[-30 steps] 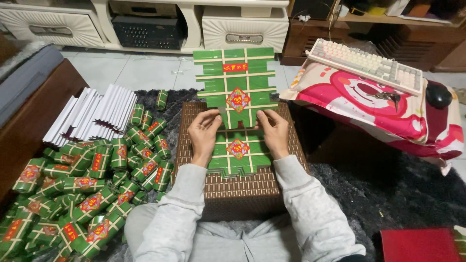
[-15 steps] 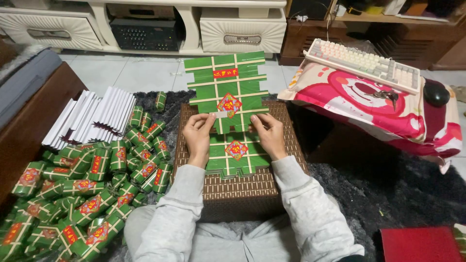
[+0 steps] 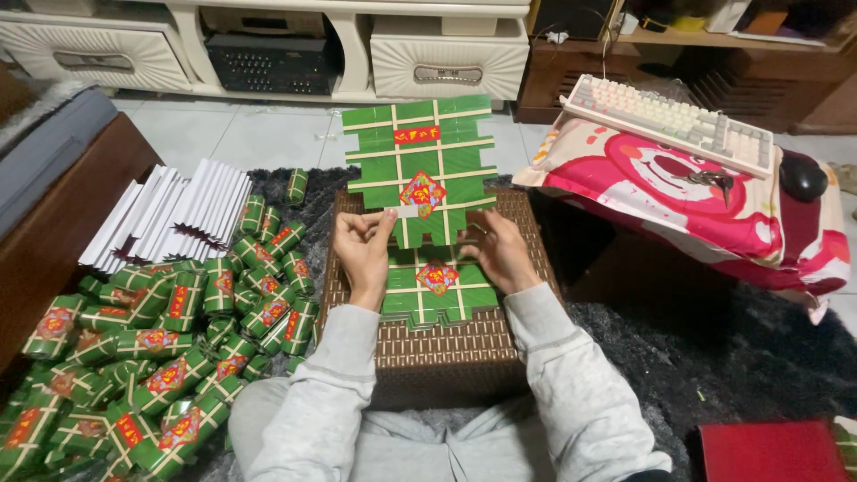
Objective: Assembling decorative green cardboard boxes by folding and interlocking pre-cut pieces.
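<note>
A flat green cardboard box blank (image 3: 420, 165) with cream lines and red labels is lifted at a tilt over a brown woven stool (image 3: 437, 353). My left hand (image 3: 361, 250) pinches its lower left edge. My right hand (image 3: 500, 254) holds its lower right edge. Another green blank (image 3: 437, 286) lies flat on the stool under both hands.
A heap of folded green boxes (image 3: 161, 357) covers the dark rug at left, with a stack of white flat sheets (image 3: 170, 214) behind. At right a pink cartoon pillow (image 3: 678, 192) carries a white keyboard (image 3: 669, 120) and black mouse (image 3: 802, 177). A red box (image 3: 768, 451) sits bottom right.
Both hands have raised the top green blank off the stack, tilting its near edge up; the blank under it is now more exposed.
</note>
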